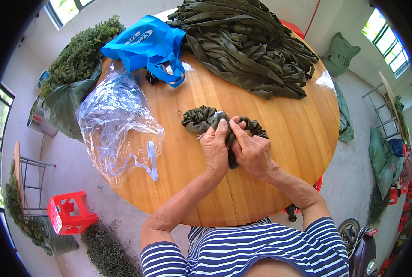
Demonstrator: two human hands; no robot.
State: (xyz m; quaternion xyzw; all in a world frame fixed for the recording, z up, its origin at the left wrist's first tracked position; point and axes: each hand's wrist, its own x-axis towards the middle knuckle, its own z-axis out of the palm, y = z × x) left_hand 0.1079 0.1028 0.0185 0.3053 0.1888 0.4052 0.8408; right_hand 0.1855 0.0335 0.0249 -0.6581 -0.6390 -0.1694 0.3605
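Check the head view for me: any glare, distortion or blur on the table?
Head view: fisheye bends the round wooden table edge, corners vignetted black; window glare on its far right rim; both hands, left hand and right hand, and the gathered olive fabric are sharp, evenly lit.

Table (280, 184) bare nr hands; fabric pile (247, 51) behind, plastic bag (113, 124) left.

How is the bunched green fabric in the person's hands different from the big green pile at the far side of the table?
The gathered fabric ring is small and ruffled into tight folds; the pile of fabric strips is large, its strips lying long, flat and loose. The ring is gripped by the left hand and right hand; the pile lies untouched on the round wooden table. Both are the same dark olive-green cloth.
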